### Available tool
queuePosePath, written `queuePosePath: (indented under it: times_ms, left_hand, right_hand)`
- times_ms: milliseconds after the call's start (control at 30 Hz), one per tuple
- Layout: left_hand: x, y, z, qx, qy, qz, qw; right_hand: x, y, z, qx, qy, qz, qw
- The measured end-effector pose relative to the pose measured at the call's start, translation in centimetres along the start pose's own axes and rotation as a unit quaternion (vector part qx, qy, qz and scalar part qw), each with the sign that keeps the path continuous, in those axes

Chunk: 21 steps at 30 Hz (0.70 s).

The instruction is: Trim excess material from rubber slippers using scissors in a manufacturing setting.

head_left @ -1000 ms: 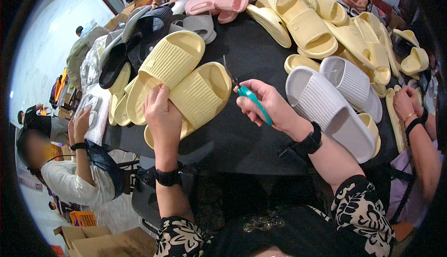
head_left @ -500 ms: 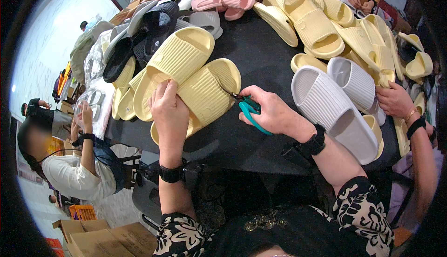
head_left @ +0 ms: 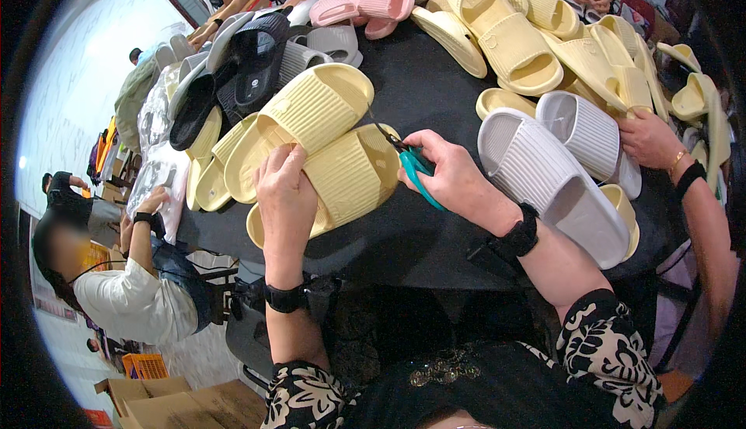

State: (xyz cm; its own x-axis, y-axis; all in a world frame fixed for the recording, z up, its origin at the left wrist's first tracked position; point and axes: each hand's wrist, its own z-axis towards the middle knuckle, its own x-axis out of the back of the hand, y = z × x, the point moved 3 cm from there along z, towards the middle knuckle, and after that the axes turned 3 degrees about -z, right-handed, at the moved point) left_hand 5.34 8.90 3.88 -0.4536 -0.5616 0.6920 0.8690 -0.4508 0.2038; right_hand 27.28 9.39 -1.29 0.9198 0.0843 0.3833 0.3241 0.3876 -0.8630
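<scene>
My left hand point(head_left: 286, 204) is closed on a pair of pale yellow slide sandals, gripping them where their inner sides meet. The farther slide point(head_left: 315, 110) has a ribbed strap with a small raised mark. Partly under my fingers is the nearer slide point(head_left: 353, 174), its strap ribbed too. In my right hand point(head_left: 458, 176) is a pair of scissors point(head_left: 420, 174) with teal handles. Their dark, narrow blades reach to the toe side of the yellow slides, between the two; whether they touch anything there cannot be made out.
Grey slides point(head_left: 552, 172) lie right of my hand on the black table point(head_left: 404, 250), with a heap of yellow slides point(head_left: 509, 36) behind. Pink slides point(head_left: 365, 5) and black slides point(head_left: 260, 60) lie farther back. A co-worker's hand point(head_left: 653, 141) touches the heap at right; another person sits left.
The yellow slides have tilted slightly, their toe ends parting a little. My right hand with the scissors has shifted slightly, its blades now between the slides. The left co-worker's hand has lowered.
</scene>
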Motion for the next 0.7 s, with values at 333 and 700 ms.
queuePosePath:
  times_ms: [333,700]
  left_hand:
    - [-1.0,0.4,-0.3,-0.04,-0.099,-0.013,0.994]
    - [-0.5,1.4,0.0,-0.078,-0.13,-0.035,0.988]
  right_hand:
    - [0.6,0.6,-0.1,-0.039,0.005,-0.096,0.995]
    - [1.3,0.5,0.4,0.007,0.125,-0.049,0.991]
